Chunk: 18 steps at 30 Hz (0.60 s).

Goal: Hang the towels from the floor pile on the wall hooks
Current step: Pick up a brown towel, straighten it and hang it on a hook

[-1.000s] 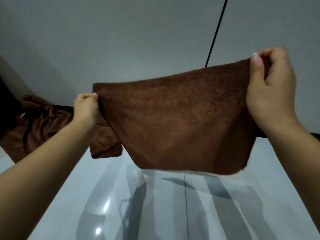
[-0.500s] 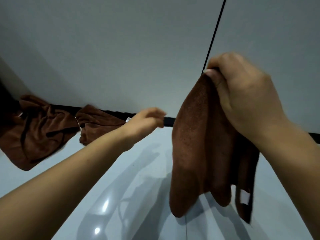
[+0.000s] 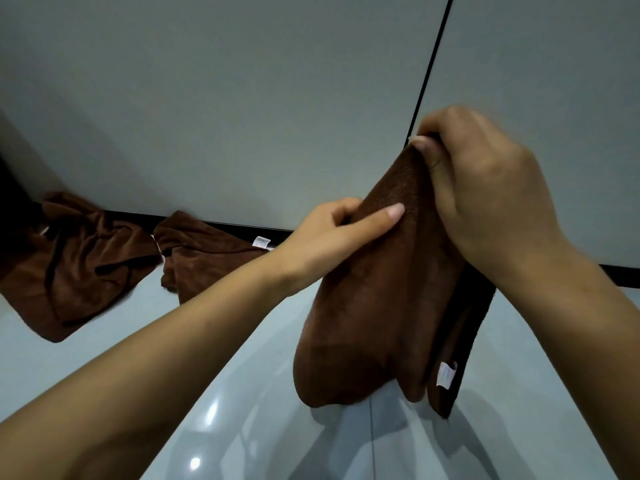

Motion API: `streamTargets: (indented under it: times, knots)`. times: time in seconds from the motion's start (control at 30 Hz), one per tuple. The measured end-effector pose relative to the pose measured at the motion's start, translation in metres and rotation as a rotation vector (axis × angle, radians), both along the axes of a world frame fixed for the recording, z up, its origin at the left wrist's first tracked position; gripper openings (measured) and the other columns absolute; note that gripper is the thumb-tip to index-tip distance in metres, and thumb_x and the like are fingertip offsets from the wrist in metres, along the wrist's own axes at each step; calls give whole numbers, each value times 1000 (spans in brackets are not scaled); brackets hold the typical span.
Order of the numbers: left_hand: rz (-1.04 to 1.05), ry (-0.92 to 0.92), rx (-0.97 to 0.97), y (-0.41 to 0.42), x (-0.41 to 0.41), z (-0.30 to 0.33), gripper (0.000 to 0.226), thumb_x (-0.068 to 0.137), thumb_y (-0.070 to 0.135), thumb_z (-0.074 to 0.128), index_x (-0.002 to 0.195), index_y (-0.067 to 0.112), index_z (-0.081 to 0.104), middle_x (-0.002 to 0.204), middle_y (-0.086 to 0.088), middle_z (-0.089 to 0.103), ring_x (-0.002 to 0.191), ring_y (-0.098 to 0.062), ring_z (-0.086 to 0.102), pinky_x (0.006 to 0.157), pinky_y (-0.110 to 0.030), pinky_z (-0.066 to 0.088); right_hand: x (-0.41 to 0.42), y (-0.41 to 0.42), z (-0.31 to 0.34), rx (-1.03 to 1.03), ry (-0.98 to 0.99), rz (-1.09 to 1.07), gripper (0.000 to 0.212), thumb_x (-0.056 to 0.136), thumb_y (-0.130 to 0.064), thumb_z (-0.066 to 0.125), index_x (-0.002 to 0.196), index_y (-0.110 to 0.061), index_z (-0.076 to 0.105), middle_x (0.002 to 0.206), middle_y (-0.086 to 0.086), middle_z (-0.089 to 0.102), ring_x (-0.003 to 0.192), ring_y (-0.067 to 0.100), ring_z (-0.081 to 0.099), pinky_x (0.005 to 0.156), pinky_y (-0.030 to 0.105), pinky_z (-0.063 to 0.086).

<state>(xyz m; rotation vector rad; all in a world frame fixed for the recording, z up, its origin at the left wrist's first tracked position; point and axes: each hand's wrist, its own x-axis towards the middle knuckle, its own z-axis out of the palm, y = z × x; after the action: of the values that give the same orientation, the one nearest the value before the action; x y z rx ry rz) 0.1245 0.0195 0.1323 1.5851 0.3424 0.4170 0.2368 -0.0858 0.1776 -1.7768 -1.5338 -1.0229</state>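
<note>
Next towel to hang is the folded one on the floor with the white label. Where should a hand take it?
Probably the labelled corner of the folded towel, near the white label, pinched from above: that edge lies flat and exposed, apart from the crumpled towel.

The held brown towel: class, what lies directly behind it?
Behind the held brown towel show the grey wall, its black baseboard and glossy floor. The stretch of baseboard and floor edge it covers cannot be seen. No hook is visible.
</note>
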Motion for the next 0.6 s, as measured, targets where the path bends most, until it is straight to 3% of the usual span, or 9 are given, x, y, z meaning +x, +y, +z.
streamTargets:
  times: [0.07,0.2,0.3,0.4,0.5,0.6]
  knots:
    - [38,36,22,3,-4,-9,52,64,48,65,96,6,66,82,0,69,77,-12,68,75,-26,55,1,-1,2,12,9,-18,30,99,-21,40,95,2,58,82,17,59,63,33,54,54,34,44]
    - [118,156,140,19,-12,-28,52,61,52,66,88,7,67,76,1,69,69,-9,67,67,-25,55,7,-8,8,39,58,-52,31,99,-23,39,97,3,57,85,19,58,68,33,53,60,35,38]
    - [199,157,241,26,-13,-45,36,78,43,64,69,10,54,62,5,54,55,-4,52,58,-23,46,13,-13,14,78,147,-68,29,99,-22,41,99,3,55,89,18,59,73,29,50,64,31,31]
    - [338,59,270,29,-8,-54,35,92,28,55,64,15,40,57,8,39,49,0,37,50,-18,33,14,-15,12,60,187,-92,28,99,-22,41,100,3,55,90,17,58,74,30,50,65,32,33]
    - [486,23,352,33,-5,-50,37,95,33,50,66,16,34,59,5,33,53,-6,31,53,-25,30,14,-15,7,40,217,-114,27,99,-21,40,99,2,54,84,10,53,71,25,45,62,30,31]
    - [589,70,639,41,-14,-43,44,91,47,50,64,15,35,54,3,38,52,-14,38,55,-34,31,21,-18,4,28,239,-138,27,99,-22,39,100,1,52,85,1,44,72,18,40,63,28,28]
